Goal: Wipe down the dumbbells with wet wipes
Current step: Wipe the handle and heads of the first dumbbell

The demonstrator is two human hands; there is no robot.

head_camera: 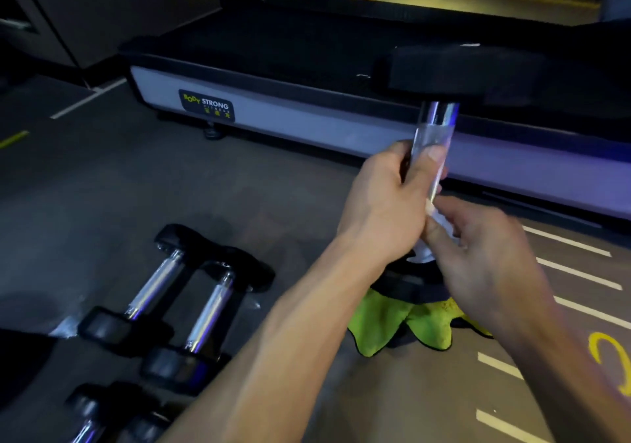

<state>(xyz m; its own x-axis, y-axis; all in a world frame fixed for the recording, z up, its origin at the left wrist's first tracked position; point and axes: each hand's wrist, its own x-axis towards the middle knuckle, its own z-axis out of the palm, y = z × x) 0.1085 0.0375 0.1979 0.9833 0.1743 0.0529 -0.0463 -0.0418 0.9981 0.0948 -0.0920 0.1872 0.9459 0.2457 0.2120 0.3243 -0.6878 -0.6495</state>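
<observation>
A dumbbell (438, 115) stands upright, its lower black head resting on a green cloth (382, 323) on the floor and its upper head raised in front of the treadmill. My left hand (386, 200) grips the chrome handle around its middle. Just below, my right hand (478, 248) pinches a white wet wipe (440, 217) against the lower part of the handle. Two more dumbbells (153, 289) (208, 309) lie side by side on the floor at the left.
A treadmill (273, 111) with a "Body Strong" label runs across the back. Further dumbbells (88, 415) lie at the bottom left. White lines (577, 272) and a yellow marking (611, 357) are painted on the grey floor at the right.
</observation>
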